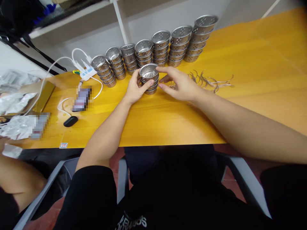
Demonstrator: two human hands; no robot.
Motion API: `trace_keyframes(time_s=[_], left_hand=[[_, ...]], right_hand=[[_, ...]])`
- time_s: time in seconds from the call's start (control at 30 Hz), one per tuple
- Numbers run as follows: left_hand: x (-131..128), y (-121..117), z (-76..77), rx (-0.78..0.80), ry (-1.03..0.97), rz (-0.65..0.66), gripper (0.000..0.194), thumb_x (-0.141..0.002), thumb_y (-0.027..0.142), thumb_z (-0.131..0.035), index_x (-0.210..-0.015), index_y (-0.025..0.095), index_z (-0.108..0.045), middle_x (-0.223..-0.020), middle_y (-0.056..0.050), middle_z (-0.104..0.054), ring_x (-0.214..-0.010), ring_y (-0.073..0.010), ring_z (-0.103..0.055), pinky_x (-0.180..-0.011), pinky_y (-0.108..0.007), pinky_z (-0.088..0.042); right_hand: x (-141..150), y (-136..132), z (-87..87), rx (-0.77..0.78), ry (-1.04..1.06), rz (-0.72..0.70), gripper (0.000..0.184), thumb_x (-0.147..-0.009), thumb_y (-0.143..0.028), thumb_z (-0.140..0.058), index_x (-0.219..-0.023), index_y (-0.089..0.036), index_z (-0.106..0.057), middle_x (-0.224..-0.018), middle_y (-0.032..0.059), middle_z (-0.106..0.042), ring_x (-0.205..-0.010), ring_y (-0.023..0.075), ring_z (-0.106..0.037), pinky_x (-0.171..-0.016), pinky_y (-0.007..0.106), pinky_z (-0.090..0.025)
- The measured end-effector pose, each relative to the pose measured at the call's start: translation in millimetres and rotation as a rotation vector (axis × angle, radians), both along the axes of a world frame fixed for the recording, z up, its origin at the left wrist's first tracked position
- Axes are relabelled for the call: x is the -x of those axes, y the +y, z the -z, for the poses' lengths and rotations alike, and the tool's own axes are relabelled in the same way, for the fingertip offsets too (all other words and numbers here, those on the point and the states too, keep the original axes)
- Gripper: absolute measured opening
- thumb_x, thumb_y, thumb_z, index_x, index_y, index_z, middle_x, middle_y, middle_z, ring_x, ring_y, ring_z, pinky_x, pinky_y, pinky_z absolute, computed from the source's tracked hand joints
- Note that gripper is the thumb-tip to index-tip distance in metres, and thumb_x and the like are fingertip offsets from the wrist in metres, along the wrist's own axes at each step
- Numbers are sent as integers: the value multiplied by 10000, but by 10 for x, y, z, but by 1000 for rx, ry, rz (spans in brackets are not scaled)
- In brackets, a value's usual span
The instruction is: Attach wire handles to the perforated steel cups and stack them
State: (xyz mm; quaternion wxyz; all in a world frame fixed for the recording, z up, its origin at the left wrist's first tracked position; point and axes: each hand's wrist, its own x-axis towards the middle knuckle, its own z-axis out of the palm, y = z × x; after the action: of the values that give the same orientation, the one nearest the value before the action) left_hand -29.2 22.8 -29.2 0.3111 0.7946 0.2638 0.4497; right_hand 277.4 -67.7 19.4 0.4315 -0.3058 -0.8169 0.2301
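A short stack of perforated metal cups (149,76) stands on the yellow table (168,118) in front of me. My left hand (135,89) wraps round its left side, thumb across the front. My right hand (178,84) is at the stack's right side, fingers stretched toward it and touching or nearly touching the cups. Behind them runs a row of several taller stacks of the same cups (153,48). A pile of thin bent metal wire handles (211,81) lies just right of my right hand.
A white power strip with cables (87,72), a phone (81,99) and a small black case (70,121) lie at the left. Crumpled plastic bags (14,102) sit at the far left. Another person's arm (16,182) shows at bottom left. White shelving stands behind the table.
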Motion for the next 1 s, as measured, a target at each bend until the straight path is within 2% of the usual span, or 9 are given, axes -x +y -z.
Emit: trace_keyframes(time_s=[0.1,0.17,0.3,0.4,0.5,0.63,0.73,0.87,1.0], left_hand=[[-10,56,55,10,0,39,1004,-1033,1033,-898,-1696,352,-572,-1734,-134,-744,-1696,-397,-779,-1511,-657,-601],[-29,79,90,13,4,72,1022,-1025,1040,-901,-1712,360,-570,-1748,-123,-730,-1714,-398,-764,-1525,-663,-587],[-79,93,139,20,-7,116,1022,-1036,1031,-900,-1741,365,-577,-1741,-106,-736,-1721,-397,-758,-1544,-676,-564],[-116,68,132,20,-3,139,1051,-1039,1034,-892,-1782,370,-557,-1773,-105,-729,-1753,-406,-738,-1568,-693,-532],[-150,-18,65,28,31,137,1065,-1040,1052,-868,-1793,365,-557,-1802,-108,-717,-1791,-412,-713,-1579,-699,-522],[-177,-169,-66,50,95,39,1007,-1052,1044,-861,-1755,370,-605,-1771,-102,-739,-1752,-389,-757,-1527,-659,-608],[-179,-222,-113,66,98,15,1015,-1024,1060,-882,-1718,362,-633,-1724,-95,-764,-1720,-387,-783,-1512,-660,-628],[-163,-219,-105,58,103,8,1012,-1038,1040,-886,-1733,352,-624,-1737,-102,-767,-1735,-390,-779,-1508,-662,-635],[-152,-200,-94,12,122,8,983,-1070,1011,-873,-1747,345,-620,-1721,-113,-786,-1720,-389,-797,-1481,-652,-666]], right_hand=[[-10,-7,3,8,-36,-17,1105,-1079,-874,-938,-2022,-430,-571,-2002,114,-619,-1646,564,-782,-1449,827,-624],[-15,-10,8,-11,-74,-20,1129,-1091,-855,-935,-2060,-446,-525,-2073,99,-526,-1795,587,-650,-1525,835,-532],[-9,13,3,-72,-142,4,1109,-1082,-796,-965,-2060,-505,-531,-2154,20,-387,-1998,602,-317,-1620,882,-319],[4,42,-36,-123,-169,25,1088,-1056,-751,-996,-2035,-549,-565,-2178,-48,-328,-2040,585,-181,-1643,885,-238],[21,33,-98,-135,-188,7,998,-1071,-745,-969,-1992,-585,-619,-2164,-69,-361,-2032,571,-235,-1643,882,-239],[48,-23,-183,-102,-203,16,873,-1058,-755,-966,-1886,-603,-737,-2037,-29,-587,-1983,576,-377,-1609,935,-284],[64,-40,-240,-99,-203,26,777,-1040,-793,-967,-1775,-578,-838,-1960,-8,-677,-1937,604,-448,-1603,973,-232],[69,-40,-288,-94,-205,9,716,-1038,-825,-965,-1697,-558,-884,-1932,2,-705,-1938,614,-439,-1600,1001,-172],[57,-42,-233,-80,-196,1,737,-1063,-813,-952,-1746,-556,-853,-1983,5,-650,-1949,601,-428,-1597,975,-272]])
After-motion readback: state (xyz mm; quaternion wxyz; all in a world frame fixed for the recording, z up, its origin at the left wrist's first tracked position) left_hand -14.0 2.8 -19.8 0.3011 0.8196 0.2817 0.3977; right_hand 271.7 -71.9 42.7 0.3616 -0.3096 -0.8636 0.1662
